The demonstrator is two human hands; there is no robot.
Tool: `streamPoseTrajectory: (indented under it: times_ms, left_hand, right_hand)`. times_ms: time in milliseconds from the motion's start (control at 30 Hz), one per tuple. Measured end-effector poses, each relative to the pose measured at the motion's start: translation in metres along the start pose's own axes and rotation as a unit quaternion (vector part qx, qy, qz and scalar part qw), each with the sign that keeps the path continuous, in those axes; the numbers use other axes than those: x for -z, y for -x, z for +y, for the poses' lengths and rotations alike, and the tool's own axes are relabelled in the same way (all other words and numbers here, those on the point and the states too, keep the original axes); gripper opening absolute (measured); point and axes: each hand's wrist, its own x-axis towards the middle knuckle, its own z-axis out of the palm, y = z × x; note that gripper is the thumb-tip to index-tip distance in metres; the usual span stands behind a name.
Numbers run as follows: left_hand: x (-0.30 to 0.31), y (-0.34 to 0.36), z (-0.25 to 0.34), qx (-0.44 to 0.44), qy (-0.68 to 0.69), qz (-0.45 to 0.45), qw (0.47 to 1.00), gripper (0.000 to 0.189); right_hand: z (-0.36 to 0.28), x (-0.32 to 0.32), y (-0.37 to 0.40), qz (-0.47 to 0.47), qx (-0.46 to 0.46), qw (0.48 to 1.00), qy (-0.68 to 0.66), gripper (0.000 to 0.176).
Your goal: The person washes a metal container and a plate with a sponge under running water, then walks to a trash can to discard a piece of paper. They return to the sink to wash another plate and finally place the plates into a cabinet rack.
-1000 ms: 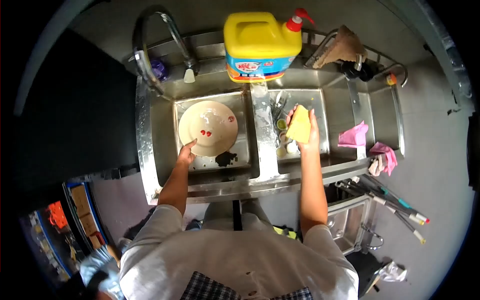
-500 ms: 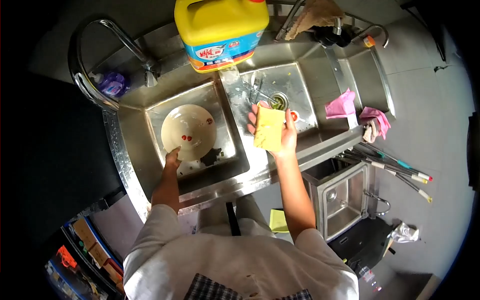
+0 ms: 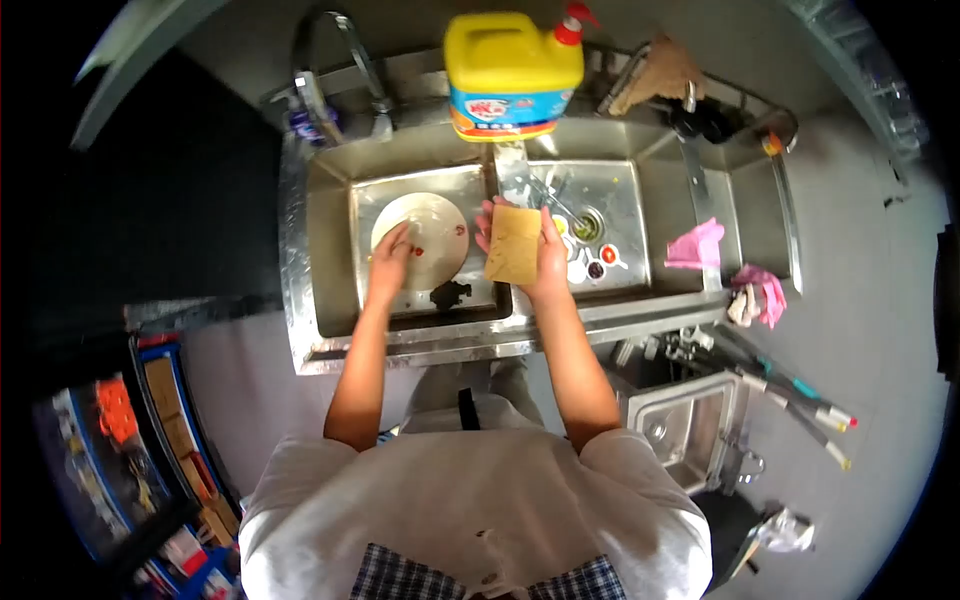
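In the left basin [image 3: 330, 200] of a steel sink lies a round white plate [image 3: 440, 215] with small red bits and a red mark. My left hand [image 3: 393, 258] reaches over the plate's left part, its fingers stretched across the inner face and partly covering the bits. Whether the fingertips touch the plate is hard to see. My right hand [image 3: 550, 262] holds a flat yellow sponge [image 3: 514, 246] across its palm, over the divider. A dark, ragged scrap [image 3: 450, 294] lies below the plate.
A yellow detergent jug [image 3: 515, 75] with a red pump stands behind the divider. The right basin [image 3: 625, 180] holds a drain strainer [image 3: 587, 224] and several small measuring spoons [image 3: 608, 256]. Taps rise at the back, including one tap [image 3: 345, 60]. Pink cloths [image 3: 695, 245] hang at right.
My left hand has moved from the plate's near rim to over its inner face. The right hand still holds the sponge. The camera view has shifted and turned.
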Motion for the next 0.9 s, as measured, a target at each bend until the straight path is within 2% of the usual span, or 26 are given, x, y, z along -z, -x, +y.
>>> streamPoseTrajectory:
  times_ms: [33,67,133,167,200,267,300,400,500,533,600,633,667,733,800,833,867,900]
  left_hand:
    - [-0.019,0.014,0.030,-0.119,0.032,0.002,0.992,0.046]
    - [-0.035,0.050,0.111,-0.129,-0.020,-0.025,0.991,0.050]
    - [-0.074,0.055,0.137,-0.271,-0.163,-0.036,0.948,0.051]
    - [-0.093,0.057,0.148,-0.272,-0.345,-0.038,0.898,0.055]
    - [-0.107,0.057,0.142,-0.277,-0.371,-0.033,0.886,0.059]
    - [-0.130,0.053,0.126,-0.242,-0.334,-0.032,0.911,0.062]
    - [-0.138,0.058,0.133,-0.261,-0.335,-0.023,0.905,0.064]
    - [-0.150,0.090,0.151,-0.280,-0.337,-0.025,0.899,0.066]
    - [-0.150,0.109,0.190,-0.264,-0.324,-0.082,0.905,0.062]
    - [-0.151,0.099,0.185,-0.259,-0.333,-0.060,0.904,0.062]
    - [-0.147,0.059,0.160,-0.248,-0.349,-0.019,0.903,0.062]
    - [-0.146,0.043,0.154,-0.204,-0.325,-0.010,0.923,0.063]
    - [-0.150,0.039,0.148,-0.195,-0.304,-0.004,0.933,0.062]
    - [-0.154,0.038,0.150,-0.177,-0.262,0.009,0.949,0.062]
    - [-0.169,0.055,0.153,-0.213,-0.154,0.027,0.965,0.058]
    - [-0.170,0.060,0.156,-0.233,-0.147,0.035,0.961,0.059]
    - [-0.170,0.065,0.160,-0.251,-0.140,0.043,0.957,0.060]
    - [-0.166,0.061,0.164,-0.231,-0.053,0.041,0.971,0.060]
  right_hand:
    - [0.006,-0.005,-0.001,-0.020,-0.010,0.999,0.034,0.064]
    - [0.011,-0.010,0.002,0.003,-0.022,0.999,0.045,0.063]
    - [0.016,-0.023,0.004,0.042,-0.038,0.996,0.075,0.061]
    - [0.018,-0.024,0.001,0.057,-0.042,0.995,0.067,0.059]
    - [0.015,-0.021,-0.002,0.027,-0.036,0.997,0.058,0.057]
    - [0.005,0.005,-0.018,-0.025,-0.020,0.999,0.036,0.055]
    - [0.004,0.042,-0.045,-0.077,-0.025,0.997,-0.011,0.053]
    - [-0.018,0.018,-0.035,-0.075,-0.042,0.992,0.093,0.056]
    - [-0.024,-0.011,-0.016,-0.063,-0.070,0.994,0.049,0.053]
    - [-0.024,-0.012,-0.015,-0.060,-0.072,0.995,0.047,0.052]
    - [-0.004,-0.007,-0.007,-0.194,0.002,0.980,-0.041,0.051]
    - [-0.005,-0.010,-0.004,-0.167,-0.028,0.985,-0.026,0.048]
    - [-0.007,-0.015,-0.002,-0.138,-0.058,0.989,-0.010,0.046]
    - [-0.012,-0.018,-0.008,-0.086,-0.001,0.995,0.058,0.047]
    - [-0.026,-0.013,-0.032,-0.065,0.059,0.988,0.130,0.047]
    - [-0.033,-0.021,-0.033,-0.097,0.088,0.974,0.185,0.051]
    - [-0.032,-0.026,-0.030,-0.068,0.082,0.974,0.199,0.053]
    - [-0.025,-0.040,-0.020,-0.038,0.076,0.973,0.213,0.055]
